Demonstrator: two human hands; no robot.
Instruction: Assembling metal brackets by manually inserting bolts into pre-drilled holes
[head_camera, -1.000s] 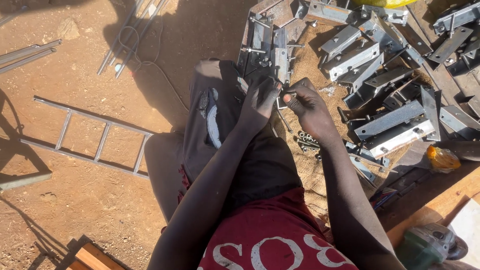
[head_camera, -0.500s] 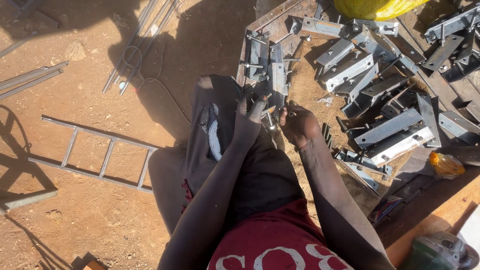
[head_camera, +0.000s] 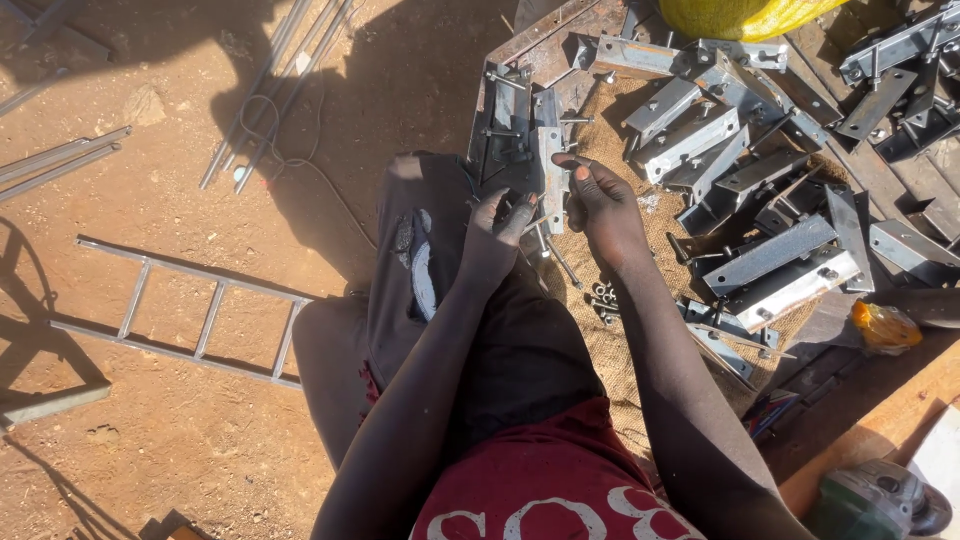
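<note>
Seen from above, the person sits on bare red earth with both arms stretched toward twelve o'clock. The left hand (head_camera: 495, 235) is closed, fingers curled round the lower end of a small steel bracket (head_camera: 548, 175), a short upright channel piece that rests against the knee of the dark trousers (head_camera: 430, 260). The right hand (head_camera: 600, 205) is just beside it at three o'clock, its thumb and forefinger pinched on the bracket's upper edge; whether a bolt sits between those fingertips cannot be told. A long bolt (head_camera: 562, 262) lies just below the two hands on the burlap sacking (head_camera: 600, 345) that covers the ground there, and a small cluster of nuts (head_camera: 603, 298) lies at five o'clock from the right hand.

From one to three o'clock the ground is crowded with a pile of galvanised angle brackets (head_camera: 770, 265), grey and flat-sided, many with bolts standing in them. At the top edge, at one o'clock, is a bulging yellow sack (head_camera: 745, 15). A crumpled orange-yellow plastic packet (head_camera: 885, 325) lies at four o'clock near a wooden plank (head_camera: 880, 425), and a green angle grinder (head_camera: 880, 500) sits in the lower right corner.

On the far side, at nine o'clock, a welded steel ladder frame (head_camera: 190, 315) lies flat in the dirt; loose steel rods (head_camera: 275, 90) and a thin cable lie at eleven o'clock.
</note>
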